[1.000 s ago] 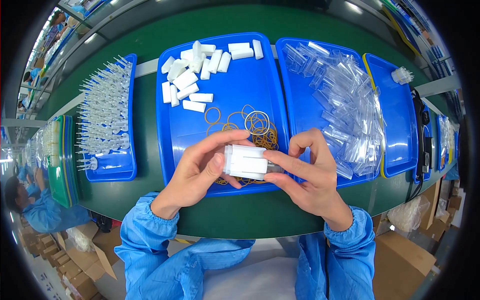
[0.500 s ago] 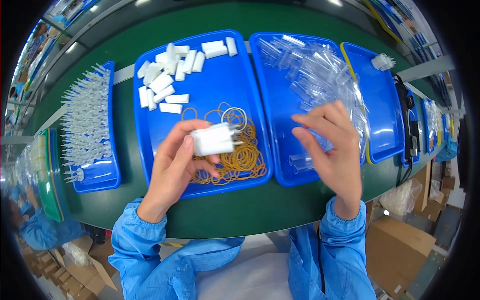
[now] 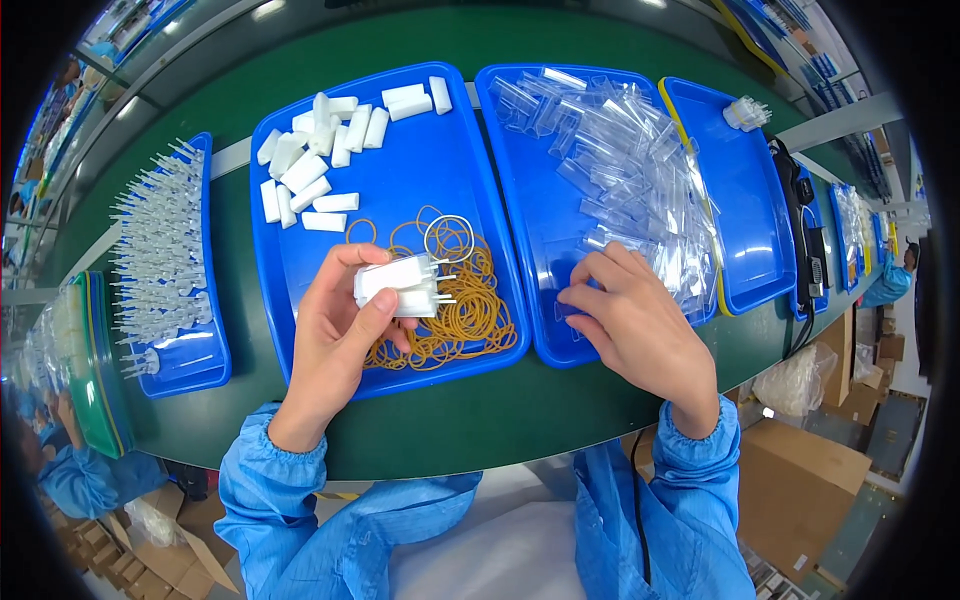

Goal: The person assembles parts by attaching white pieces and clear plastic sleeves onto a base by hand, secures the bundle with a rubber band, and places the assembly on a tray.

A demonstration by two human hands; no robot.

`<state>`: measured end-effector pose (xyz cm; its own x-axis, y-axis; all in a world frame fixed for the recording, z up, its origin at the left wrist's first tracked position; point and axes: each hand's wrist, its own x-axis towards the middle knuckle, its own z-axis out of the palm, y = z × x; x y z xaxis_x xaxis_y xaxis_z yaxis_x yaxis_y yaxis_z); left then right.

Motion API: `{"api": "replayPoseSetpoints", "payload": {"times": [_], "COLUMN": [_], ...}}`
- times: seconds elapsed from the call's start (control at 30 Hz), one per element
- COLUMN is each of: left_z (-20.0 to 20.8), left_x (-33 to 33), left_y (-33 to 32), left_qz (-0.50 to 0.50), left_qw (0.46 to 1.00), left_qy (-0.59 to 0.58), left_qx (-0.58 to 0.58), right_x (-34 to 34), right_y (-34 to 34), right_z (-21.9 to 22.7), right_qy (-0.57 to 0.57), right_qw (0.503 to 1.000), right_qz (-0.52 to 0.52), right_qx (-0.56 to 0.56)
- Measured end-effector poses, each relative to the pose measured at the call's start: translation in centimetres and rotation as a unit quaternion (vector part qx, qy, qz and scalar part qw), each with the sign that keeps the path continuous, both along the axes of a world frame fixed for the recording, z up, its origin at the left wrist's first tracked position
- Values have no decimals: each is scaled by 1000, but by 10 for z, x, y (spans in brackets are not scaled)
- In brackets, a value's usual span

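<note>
My left hand (image 3: 340, 320) holds a small bundle of white blocks with thin white pins (image 3: 400, 285) sticking out toward the right. The thumb presses on it from the front, and a clear sleeve seems to wrap part of it. Beneath the bundle lies a heap of tan rubber bands (image 3: 470, 310) with a silver ring (image 3: 449, 239). My right hand (image 3: 640, 325) is low over the near part of a tray of clear plastic tubes (image 3: 640, 180). Its fingers are curled, with thumb and index tips apart. Whether it touches a tube is hidden.
White blocks (image 3: 305, 173) lie at the back of the blue tray (image 3: 400, 180). On the left, a narrow tray carries dense rows of white pinned pieces (image 3: 160, 250). At right, a yellow-edged blue tray (image 3: 745, 220) contains one pinned bundle (image 3: 746, 114). Black cabled devices (image 3: 806, 230) lie beyond it.
My right hand has come down and slightly left over the clear tubes. My left hand has turned the bundle, so its blocks and pins face up more plainly.
</note>
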<state>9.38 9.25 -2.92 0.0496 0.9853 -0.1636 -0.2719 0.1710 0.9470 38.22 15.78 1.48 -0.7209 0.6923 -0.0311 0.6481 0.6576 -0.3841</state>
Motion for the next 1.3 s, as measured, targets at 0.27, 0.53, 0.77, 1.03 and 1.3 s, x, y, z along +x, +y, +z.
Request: {"api": "replayPoseSetpoints", "payload": {"times": [0.27,0.53,0.77,1.03,1.3], "left_z": [-2,2,4,-1,-1], "left_x": [4,6,7,9,9], "left_y": [-3,-4,-9,-8,-8], "left_qz": [-7,-35,-23,-26,-5], "left_qw": [998,988,998,975,949], "left_qy": [35,103,31,151,248], "left_qx": [50,111,59,163,196], "right_x": [-34,-40,-40,-44,-52], "right_y": [-9,0,-2,-5,-11], "right_z": [18,-9,-9,-19,-25], "right_qy": [270,375,476,454,460], "right_qw": [954,892,731,824,840], "right_qz": [-30,1,-70,-138,-130], "right_qx": [-128,-251,-484,-310,-257]}}
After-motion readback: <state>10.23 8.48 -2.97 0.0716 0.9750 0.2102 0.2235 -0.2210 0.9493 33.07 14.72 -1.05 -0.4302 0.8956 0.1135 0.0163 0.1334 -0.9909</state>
